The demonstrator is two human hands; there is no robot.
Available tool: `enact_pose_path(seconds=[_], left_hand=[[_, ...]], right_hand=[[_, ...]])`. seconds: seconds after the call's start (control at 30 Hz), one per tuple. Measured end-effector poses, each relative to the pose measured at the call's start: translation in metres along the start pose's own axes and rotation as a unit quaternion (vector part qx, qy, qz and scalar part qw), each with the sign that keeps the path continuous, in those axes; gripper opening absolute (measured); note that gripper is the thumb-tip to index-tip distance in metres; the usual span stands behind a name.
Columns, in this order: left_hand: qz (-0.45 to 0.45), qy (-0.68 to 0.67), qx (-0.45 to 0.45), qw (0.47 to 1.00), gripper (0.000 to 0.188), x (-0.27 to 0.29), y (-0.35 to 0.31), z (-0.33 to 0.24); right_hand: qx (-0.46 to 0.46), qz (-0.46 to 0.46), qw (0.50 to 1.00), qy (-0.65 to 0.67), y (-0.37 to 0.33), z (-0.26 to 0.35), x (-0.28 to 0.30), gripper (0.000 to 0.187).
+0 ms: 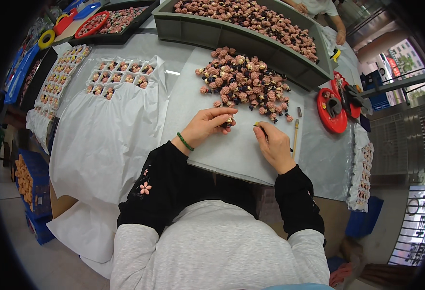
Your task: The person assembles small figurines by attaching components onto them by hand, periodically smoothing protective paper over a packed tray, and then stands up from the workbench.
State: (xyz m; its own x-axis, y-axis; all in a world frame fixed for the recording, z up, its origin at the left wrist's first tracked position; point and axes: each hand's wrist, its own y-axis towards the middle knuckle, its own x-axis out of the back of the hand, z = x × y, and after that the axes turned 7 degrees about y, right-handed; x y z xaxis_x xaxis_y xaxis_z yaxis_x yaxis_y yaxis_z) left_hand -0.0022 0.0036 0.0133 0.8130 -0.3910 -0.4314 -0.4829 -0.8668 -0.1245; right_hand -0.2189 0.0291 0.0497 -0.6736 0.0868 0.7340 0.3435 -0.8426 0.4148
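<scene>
Head view: left grip (205, 125) clasps 1 figurine (228, 122); right grip (275, 146) pinches 1 dark tool (264, 131).

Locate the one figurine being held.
Near the head view's middle, the figurine is in the left hand, just below the loose heap of pink-topped figurines.

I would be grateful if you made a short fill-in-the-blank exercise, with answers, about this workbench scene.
1. A small figurine is held in the person's ____ hand.
2. The beaded bracelet on that wrist is ____ in colour.
3. The large pink shape on that arm's black sleeve is a ____.
4. The round dish nearest the right hand is ____ in colour.

Missing words: left; green; flower; red.
</scene>
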Motion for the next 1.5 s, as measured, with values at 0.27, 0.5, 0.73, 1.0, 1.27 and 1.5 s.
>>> enact_pose_path(seconds=[0.27, 0.5, 0.73, 1.0, 1.27, 1.5], left_hand=[[-0.017, 0.061, -0.089, 0.994, 0.039, -0.014, 0.0, 0.009], [-0.062, -0.058, -0.059, 0.995, 0.035, -0.012, 0.008, 0.01], [-0.085, -0.082, -0.049, 0.992, 0.027, -0.009, 0.008, 0.016], [-0.074, -0.061, -0.039, 0.995, 0.026, -0.01, 0.005, 0.016], [-0.081, -0.045, -0.028, 0.995, 0.026, -0.011, 0.006, 0.014], [-0.074, -0.039, -0.036, 0.996, 0.026, -0.01, 0.007, 0.017]], right_hand=[[-0.028, -0.024, 0.999, 0.04, 0.002, 0.014, -0.006, 0.016], [0.061, -0.096, 0.992, 0.063, 0.019, 0.006, -0.026, 0.013], [0.071, -0.077, 0.994, 0.04, 0.016, 0.0, -0.035, 0.014], [0.072, -0.08, 0.994, 0.021, 0.012, 0.0, -0.04, 0.014], [0.066, -0.084, 0.994, 0.006, 0.011, 0.001, -0.04, 0.016], [0.067, -0.093, 0.993, 0.0, 0.011, 0.0, -0.042, 0.016]])
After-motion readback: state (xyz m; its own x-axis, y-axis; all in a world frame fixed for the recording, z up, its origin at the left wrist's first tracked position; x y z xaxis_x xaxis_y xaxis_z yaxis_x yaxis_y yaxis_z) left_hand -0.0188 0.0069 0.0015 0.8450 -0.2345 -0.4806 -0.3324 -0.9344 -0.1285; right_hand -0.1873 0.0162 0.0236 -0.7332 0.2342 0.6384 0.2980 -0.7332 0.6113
